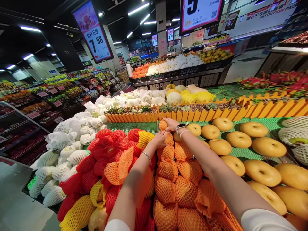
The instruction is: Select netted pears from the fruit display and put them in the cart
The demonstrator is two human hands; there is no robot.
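Fruit (162, 125) under right hand (171, 123); seemingly held

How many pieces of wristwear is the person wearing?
3: a thin bangle on the wrist of the left hand; a watch and a pale bracelet on the wrist of the right hand, which grips a netted fruit. None seems hidden.

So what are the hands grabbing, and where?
Right hand: farthest orange-netted fruit, by its right side. Left hand: next netted fruit, by its left side.

Price sign (201, 11) cut by top edge, fingertips of left hand (160, 139) hidden behind orange-netted fruit (169, 140), shelf labels (57, 103) unreadably small
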